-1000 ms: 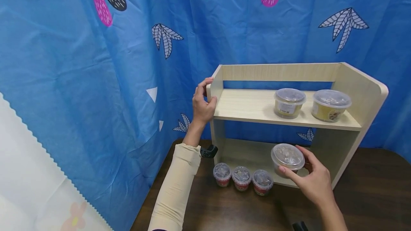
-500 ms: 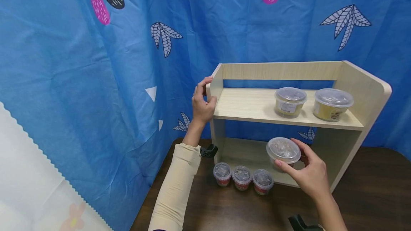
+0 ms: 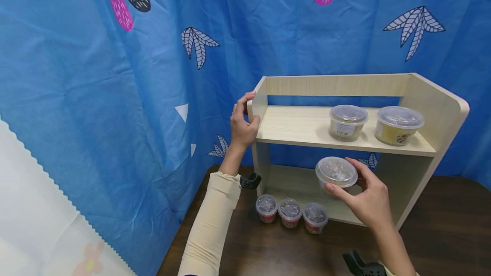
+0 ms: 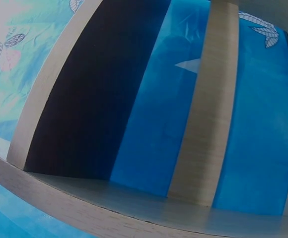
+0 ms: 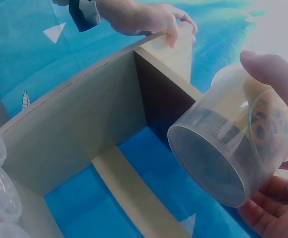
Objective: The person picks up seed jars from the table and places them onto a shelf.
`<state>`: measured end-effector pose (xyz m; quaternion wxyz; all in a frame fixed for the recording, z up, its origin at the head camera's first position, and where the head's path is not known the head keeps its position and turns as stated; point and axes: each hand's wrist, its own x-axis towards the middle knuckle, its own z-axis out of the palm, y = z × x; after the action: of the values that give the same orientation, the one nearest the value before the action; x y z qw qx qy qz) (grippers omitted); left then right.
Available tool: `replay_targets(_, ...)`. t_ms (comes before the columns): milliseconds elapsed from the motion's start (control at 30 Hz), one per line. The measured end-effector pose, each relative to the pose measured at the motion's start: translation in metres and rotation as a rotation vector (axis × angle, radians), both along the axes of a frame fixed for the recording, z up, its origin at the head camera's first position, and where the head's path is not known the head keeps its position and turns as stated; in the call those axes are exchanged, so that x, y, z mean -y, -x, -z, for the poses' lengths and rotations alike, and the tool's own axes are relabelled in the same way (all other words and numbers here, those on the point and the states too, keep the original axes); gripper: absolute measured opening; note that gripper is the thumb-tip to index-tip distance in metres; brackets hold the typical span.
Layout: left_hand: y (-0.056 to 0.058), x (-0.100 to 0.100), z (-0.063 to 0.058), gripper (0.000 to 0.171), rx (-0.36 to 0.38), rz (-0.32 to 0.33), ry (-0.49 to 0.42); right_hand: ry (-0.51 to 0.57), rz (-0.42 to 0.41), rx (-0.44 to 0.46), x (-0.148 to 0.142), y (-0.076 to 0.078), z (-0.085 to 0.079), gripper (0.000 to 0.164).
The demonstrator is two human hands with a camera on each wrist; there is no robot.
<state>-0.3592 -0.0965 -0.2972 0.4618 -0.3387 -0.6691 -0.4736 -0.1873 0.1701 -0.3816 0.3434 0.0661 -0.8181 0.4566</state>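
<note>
My left hand (image 3: pixel 243 122) grips the upper left side panel of a pale wooden two-tier shelf (image 3: pixel 291 122), its thumb on the front edge. My right hand (image 3: pixel 371 201) holds a round clear plastic tub (image 3: pixel 336 173) with a lid, in front of the opening between the two tiers. Thumb and fingers sit on opposite sides of this tub, which hangs off the boards. From the right wrist, its clear base and a printed label (image 5: pixel 270 126) show. The left wrist view catches the shelf's inside (image 4: pixel 198 124) but not the hand's grip.
Two lidded tubs with yellow labels, one left (image 3: pixel 347 123) and one right (image 3: pixel 400 125), stand on the upper tier. Three small red-labelled cups, the middle one (image 3: pixel 290 213) among them, line up before the shelf on the dark table (image 3: pixel 276 250). A blue curtain (image 3: pixel 134 110) hangs behind.
My right hand has raised the tub and shifted it slightly left, toward the upper tier's front edge. The left hand keeps its grip on the shelf.
</note>
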Motion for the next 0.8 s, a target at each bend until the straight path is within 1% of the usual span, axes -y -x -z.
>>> replay_targets(367, 0.0, -0.001, -0.001, 0.055, -0.014, 0.006, 0.003, 0.007, -0.023, -0.022, 0.004, 0.002, -0.014, 0.074)
replay_targets(600, 0.0, 0.0, 0.0, 0.053, -0.006, 0.003, 0.006, -0.009, -0.015, -0.031, 0.005, 0.004, -0.022, 0.075)
replay_targets(800, 0.0, 0.0, 0.0, 0.054, -0.008, 0.004, 0.006, -0.004, -0.035, -0.046, 0.008, 0.006, -0.032, 0.074)
